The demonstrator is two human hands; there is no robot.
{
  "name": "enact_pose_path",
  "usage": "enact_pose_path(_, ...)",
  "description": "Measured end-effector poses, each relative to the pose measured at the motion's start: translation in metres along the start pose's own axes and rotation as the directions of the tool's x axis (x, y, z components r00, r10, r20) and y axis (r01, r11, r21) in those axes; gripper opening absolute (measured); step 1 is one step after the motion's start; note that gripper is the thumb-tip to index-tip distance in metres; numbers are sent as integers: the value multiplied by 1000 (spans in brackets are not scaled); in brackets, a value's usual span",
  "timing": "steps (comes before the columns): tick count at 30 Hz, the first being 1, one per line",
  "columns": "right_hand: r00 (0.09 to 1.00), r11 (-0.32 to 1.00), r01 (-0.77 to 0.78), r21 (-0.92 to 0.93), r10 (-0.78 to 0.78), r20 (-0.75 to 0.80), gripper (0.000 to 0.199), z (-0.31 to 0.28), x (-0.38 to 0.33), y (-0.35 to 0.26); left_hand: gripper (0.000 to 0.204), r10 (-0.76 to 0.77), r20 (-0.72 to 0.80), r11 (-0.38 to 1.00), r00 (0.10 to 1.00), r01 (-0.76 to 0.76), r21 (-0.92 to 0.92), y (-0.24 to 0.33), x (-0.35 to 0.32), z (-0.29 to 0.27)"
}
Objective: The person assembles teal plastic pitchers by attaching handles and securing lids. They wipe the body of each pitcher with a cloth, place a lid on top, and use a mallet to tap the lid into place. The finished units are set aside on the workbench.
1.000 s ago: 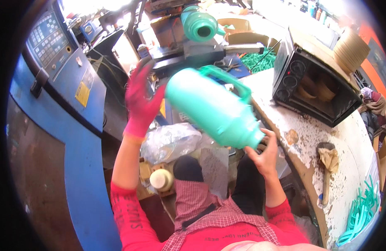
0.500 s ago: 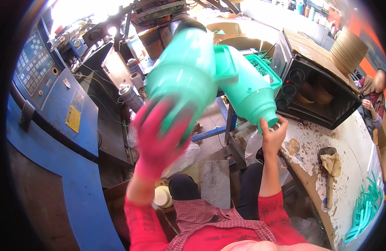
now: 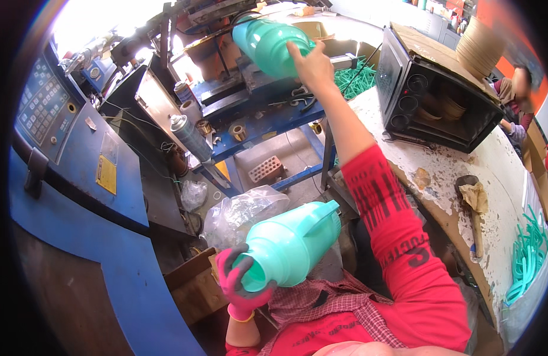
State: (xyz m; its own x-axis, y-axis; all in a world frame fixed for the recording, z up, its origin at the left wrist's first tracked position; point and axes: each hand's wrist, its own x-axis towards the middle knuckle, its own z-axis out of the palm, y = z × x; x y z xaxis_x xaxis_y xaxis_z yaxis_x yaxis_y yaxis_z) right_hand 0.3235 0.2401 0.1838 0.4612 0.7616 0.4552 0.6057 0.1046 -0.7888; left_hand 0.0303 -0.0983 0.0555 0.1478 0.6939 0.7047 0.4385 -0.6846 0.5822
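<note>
My left hand [image 3: 244, 282], in a pink and grey glove, grips a hollow green plastic jug [image 3: 295, 240] by its open neck. That jug lies tilted above my lap, with its handle toward the upper right. At the far end of my outstretched right arm, my bare right hand [image 3: 312, 62] holds a second green jug [image 3: 274, 50] round its narrow end. The second jug's other end meets a dark machine fixture [image 3: 241, 21]; the contact there is partly hidden.
On the left stands a blue machine with a keypad panel [image 3: 45, 101]. A spray can [image 3: 188, 136] rests on the blue frame. To the right, a black oven [image 3: 440, 95] and a hammer [image 3: 471, 207] lie on the worn table [image 3: 398, 136], near green strips [image 3: 526, 261]. Another person [image 3: 514, 98] sits beyond.
My left hand has brought its jug away from the fixture, down toward my lap. My right hand has carried the other jug up and away to the fixture.
</note>
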Motion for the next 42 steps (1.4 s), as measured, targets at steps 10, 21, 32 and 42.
enact_pose_path(10,912,893,-373,250,303,277,99,47,44,-37,70,24,60,990,998,-32,135,14,8,-6)
enact_pose_path(21,962,942,238,-238,-195,190,55,-36,-64,103,68,148,408,985,901,-171,20,15,-4,64)
enact_pose_path(32,996,757,1,-653,-61,-69,26,-262,-12,284,77,208,919,950,334,-291,-110,-9,-3,107)
enact_pose_path(42,1000,459,12,-888,-7,9,34,-270,54,354,75,82,877,993,474,-112,-32,-21,-12,83)
